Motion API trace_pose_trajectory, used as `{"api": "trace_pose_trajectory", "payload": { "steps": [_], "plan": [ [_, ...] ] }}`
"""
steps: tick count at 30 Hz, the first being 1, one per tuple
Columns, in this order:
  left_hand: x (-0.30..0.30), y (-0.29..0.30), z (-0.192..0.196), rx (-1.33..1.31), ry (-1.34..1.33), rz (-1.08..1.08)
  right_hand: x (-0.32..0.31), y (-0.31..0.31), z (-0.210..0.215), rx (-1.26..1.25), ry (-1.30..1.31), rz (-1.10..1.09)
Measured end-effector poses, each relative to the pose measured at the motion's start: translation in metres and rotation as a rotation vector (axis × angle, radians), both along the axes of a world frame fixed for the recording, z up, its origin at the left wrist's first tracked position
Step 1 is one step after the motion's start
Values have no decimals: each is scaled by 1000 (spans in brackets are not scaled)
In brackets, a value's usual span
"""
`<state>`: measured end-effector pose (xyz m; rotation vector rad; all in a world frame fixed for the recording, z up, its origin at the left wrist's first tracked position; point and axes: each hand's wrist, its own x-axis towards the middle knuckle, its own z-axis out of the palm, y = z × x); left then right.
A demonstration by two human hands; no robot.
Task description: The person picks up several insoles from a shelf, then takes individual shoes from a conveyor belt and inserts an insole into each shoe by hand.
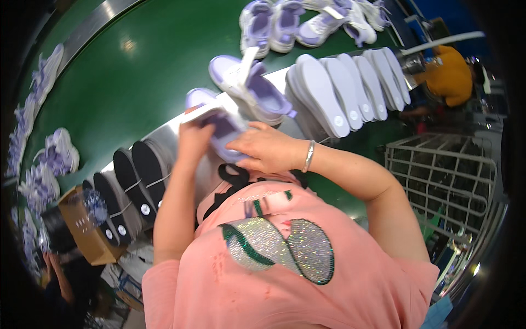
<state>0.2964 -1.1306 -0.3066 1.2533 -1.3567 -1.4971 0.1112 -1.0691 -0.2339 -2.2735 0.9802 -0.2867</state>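
A lavender and white shoe (226,129) is between my two hands in front of my belly, its opening facing me. My left hand (194,136) is closed on the shoe's left side, near its tongue or strap. At the heel end, my right hand (268,149), with a bracelet on the wrist, has its fingers bent onto the collar. Whether anything small sits in those fingers is hidden. Just beyond stands a second lavender shoe (263,93), its white strap lifted up. Several lavender insoles (320,96) lean in stacked rows to the right of my hands.
Black and grey insoles (131,178) lie in bundles at the left, beside a cardboard box (82,225). More shoes line the far side of the green conveyor belt (148,60) and its left edge. A wire rack (438,181) is at right. A person in orange (449,77) is beyond.
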Motion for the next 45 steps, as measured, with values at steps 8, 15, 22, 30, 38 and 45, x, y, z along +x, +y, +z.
{"api": "trace_pose_trajectory", "payload": {
  "steps": [8, 15, 22, 30, 38, 45],
  "plan": [
    [37, -10, 23, -137, -476, 12, -201, -24, -23, -316, 230, -1026],
    [41, -26, 79, -338, -209, 258, -229, 1, -40, -11, 462, -1237],
    [-77, -18, 73, -579, -282, 45, -203, -12, 33, 43, -234, -1247],
    [-94, -39, 32, -324, -454, -30, -81, -19, 60, 715, 29, -705],
    [-87, -31, 19, -328, -419, 27, -29, -33, -9, -235, 708, -328],
    [-88, -29, 14, -329, -473, 80, -42, -9, 52, 18, 787, -298]
  ]
}}
